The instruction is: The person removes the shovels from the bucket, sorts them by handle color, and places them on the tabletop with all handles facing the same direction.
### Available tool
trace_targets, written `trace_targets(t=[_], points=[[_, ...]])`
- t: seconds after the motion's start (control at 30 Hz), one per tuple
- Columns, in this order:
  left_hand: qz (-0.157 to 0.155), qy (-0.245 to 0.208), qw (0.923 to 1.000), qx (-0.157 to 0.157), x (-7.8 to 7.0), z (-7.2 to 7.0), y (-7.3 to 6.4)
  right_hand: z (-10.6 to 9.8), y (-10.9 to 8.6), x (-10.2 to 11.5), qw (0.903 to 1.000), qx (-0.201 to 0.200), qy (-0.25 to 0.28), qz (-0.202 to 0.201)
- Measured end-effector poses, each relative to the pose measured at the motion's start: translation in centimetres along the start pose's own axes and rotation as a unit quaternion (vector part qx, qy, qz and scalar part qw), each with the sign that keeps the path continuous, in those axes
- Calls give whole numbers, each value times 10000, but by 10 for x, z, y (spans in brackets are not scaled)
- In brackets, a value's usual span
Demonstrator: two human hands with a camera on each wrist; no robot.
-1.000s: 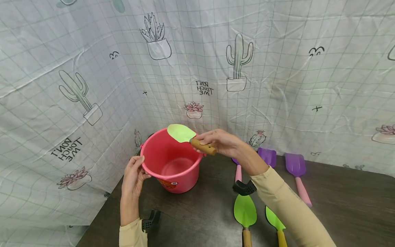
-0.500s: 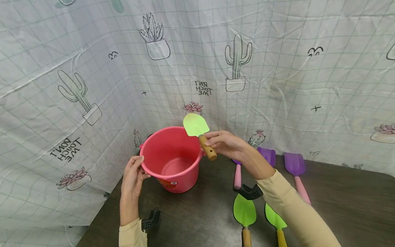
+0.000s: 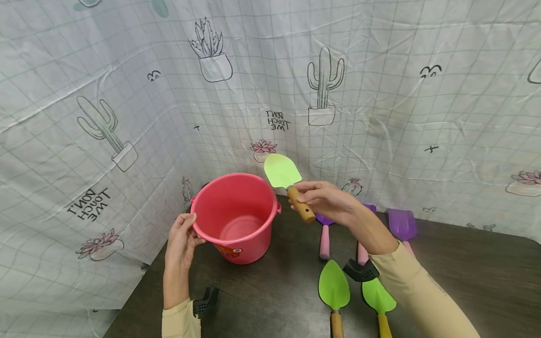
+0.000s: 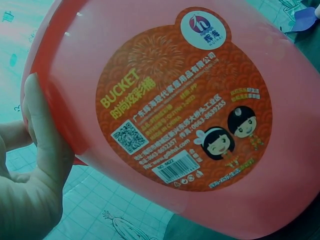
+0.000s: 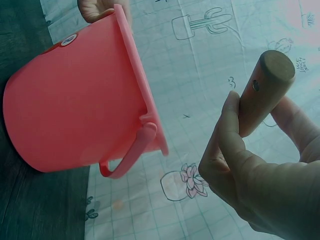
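Note:
A pink bucket (image 3: 255, 245) stands on the dark table, its open mouth facing up and nothing visible inside. My left hand (image 3: 181, 237) grips its rim on the left side, and the left wrist view shows a round orange label (image 4: 185, 100) on the bucket wall. To the right of the rim, my right hand (image 3: 325, 199) holds a green trowel (image 3: 282, 171) in the air by its wooden handle (image 5: 267, 87), between thumb and fingers. The blade points up and to the left. In the right wrist view, the bucket's carrying handle (image 5: 132, 152) hangs along its side.
Two more green trowels, one wooden-handled (image 3: 334, 286) and one yellow-handled (image 3: 378, 295), lie at the front right. Behind them lie purple shovels with pink handles (image 3: 324, 241), partly covered by my right arm. A printed curtain (image 3: 380, 117) closes off the back and left.
My right hand has carried the trowel to the right, away from above the bucket's mouth, and its blade has turned more upward. The left hand and bucket have stayed put.

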State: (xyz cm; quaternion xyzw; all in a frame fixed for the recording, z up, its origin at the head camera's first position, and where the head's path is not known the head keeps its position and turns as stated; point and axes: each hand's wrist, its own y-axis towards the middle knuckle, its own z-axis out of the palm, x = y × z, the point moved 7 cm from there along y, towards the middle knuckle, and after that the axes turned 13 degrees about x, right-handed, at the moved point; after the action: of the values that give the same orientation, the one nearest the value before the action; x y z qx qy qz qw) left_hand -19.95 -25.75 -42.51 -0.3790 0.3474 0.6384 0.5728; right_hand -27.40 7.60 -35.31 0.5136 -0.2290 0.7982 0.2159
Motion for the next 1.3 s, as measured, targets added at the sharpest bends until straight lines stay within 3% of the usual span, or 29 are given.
trace_targets(t=[0.33, 0.93, 1.3], points=[[-59, 92, 9999, -94, 0, -1, -2, -3, -26, 0, 9994, 227, -218, -156], [38, 10, 10000, -2, 1, 1, -2, -9, -70, -8, 9978, 366, 477, -271], [64, 27, 10000, 21, 0, 2, -4, -20, -95, -16, 9983, 367, 212, -404]])
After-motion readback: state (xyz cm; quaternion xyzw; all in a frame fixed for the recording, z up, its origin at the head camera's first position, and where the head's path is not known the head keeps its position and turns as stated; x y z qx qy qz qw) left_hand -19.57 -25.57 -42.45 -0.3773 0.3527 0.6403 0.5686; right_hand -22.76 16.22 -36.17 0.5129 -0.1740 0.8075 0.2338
